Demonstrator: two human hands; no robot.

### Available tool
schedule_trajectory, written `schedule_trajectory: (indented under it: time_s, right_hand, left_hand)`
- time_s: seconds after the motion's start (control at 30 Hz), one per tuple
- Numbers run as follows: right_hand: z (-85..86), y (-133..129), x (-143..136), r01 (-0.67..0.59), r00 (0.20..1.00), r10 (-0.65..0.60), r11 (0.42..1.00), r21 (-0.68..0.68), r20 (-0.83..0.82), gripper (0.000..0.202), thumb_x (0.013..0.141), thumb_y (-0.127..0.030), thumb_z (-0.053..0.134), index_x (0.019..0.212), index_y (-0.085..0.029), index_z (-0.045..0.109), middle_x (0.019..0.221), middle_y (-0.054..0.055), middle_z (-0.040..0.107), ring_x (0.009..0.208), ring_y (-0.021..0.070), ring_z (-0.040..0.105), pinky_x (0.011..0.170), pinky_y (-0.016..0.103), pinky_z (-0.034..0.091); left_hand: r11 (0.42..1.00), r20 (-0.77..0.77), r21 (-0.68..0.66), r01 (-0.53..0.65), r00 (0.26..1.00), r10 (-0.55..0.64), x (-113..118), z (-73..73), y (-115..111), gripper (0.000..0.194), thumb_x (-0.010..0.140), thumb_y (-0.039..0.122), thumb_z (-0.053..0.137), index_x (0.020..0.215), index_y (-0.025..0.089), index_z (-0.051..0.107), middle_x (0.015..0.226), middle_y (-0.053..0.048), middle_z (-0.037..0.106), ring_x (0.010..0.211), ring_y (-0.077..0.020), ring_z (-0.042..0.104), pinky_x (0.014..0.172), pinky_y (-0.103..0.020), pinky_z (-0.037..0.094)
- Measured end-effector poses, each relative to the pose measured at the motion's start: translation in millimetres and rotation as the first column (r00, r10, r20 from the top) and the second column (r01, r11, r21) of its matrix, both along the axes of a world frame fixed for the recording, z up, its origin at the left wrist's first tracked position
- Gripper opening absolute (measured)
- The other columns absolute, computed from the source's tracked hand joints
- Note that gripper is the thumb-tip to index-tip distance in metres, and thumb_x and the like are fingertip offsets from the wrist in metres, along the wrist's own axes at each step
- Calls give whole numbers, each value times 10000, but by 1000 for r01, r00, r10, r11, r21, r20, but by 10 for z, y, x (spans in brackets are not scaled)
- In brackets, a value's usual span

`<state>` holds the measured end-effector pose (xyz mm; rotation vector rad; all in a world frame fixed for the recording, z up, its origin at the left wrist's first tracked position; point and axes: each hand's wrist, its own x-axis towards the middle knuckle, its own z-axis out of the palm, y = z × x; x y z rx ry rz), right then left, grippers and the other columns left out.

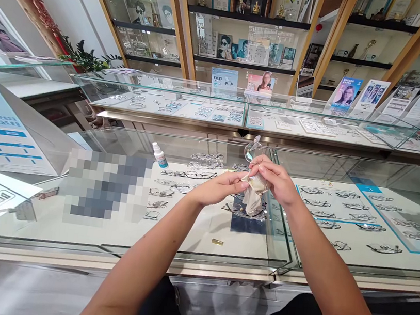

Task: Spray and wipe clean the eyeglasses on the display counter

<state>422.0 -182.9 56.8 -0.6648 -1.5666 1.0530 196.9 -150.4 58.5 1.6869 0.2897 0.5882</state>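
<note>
Above the glass display counter, my two hands come together over a pale cleaning cloth [254,201]. The thumb and fingers of my left hand [223,186] pinch the cloth's left edge. My right hand [276,181] is closed around the cloth and a pair of thin-rimmed eyeglasses [248,157]. One round rim of the eyeglasses sticks up beyond my fingers; the rest is covered by the cloth and hand. Beneath the cloth, a dark blue sheet [241,225] shows on the counter. A white spray bottle [160,157] with a blue label stands to the left.
Rows of eyeglass frames [344,205] are laid out inside the glass counter [195,260]. A small gold-coloured piece [217,242] lies near its front. Upright printed boards [7,124] stand at the left. Another display case [187,94] and shelves rise behind.
</note>
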Motion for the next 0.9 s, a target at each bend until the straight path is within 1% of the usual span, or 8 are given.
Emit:
schedule_trajectory:
  time_s: [0.13,0.27,0.37,0.5,0.67,0.73,0.8,0.9]
  right_hand:
    - [-7,4,6,-6,1000,5,1000,12,14,378,996,-616,732,910,-276,873,1152,78,620,1187,283,606,1153,443,445]
    - [-10,0,-1,-3,1000,3,1000,11,12,374,999,-611,734,915,-275,875,1146,80,611,1188,282,608,1141,443,454]
    - [-5,-14,-17,4,1000,-4,1000,10,26,378,993,-623,739,918,-281,881,1138,81,607,1190,283,603,1138,444,457]
    - [-18,-25,-56,23,999,-24,1000,16,38,385,991,-641,732,938,-291,883,1101,77,613,1193,283,602,1139,434,461]
    - [-99,1,-153,81,991,-86,995,-51,-101,383,952,-650,766,926,-279,856,1112,64,633,1094,256,616,1014,390,511]
    - [-135,12,-206,97,978,-113,991,-95,-175,383,917,-656,795,915,-275,841,1120,59,639,1056,244,611,956,364,521]
    - [-160,14,-258,99,965,-129,985,-140,-227,394,875,-662,830,920,-271,834,1112,54,633,1011,231,604,915,347,527]
    - [-174,-3,-320,97,957,-144,977,-189,-253,416,835,-674,861,940,-272,843,1113,48,631,992,219,603,901,334,532]
  left_hand:
    - [997,37,-64,30,999,-28,-11,-26,19,543,950,613,810,1319,215,798,1035,-82,763,908,-210,675,880,-332,520]
    - [996,30,-79,31,999,-29,3,-9,-3,529,935,578,842,1304,203,795,1006,-76,750,870,-194,659,833,-312,510]
    - [998,18,-63,-23,1000,24,30,6,-38,495,942,583,832,1228,179,812,960,-67,725,849,-187,629,816,-310,502]
    - [992,44,-59,-115,992,117,97,-12,-82,419,943,561,835,1085,166,824,826,-19,666,767,-151,563,787,-297,477]
    - [972,161,-155,-177,966,202,233,-99,-117,430,813,513,961,994,156,803,857,-36,709,802,-163,614,779,-292,497]
    - [958,204,-187,-220,945,256,289,-138,-131,450,797,507,974,1016,156,797,895,-48,731,826,-170,637,780,-287,508]
    - [943,228,-199,-266,923,309,335,-170,-149,500,797,522,974,1090,160,789,948,-57,748,856,-175,655,787,-280,518]
    - [925,250,-180,-334,894,371,378,-206,-180,618,803,594,952,1206,165,762,958,-46,743,837,-164,647,764,-266,514]
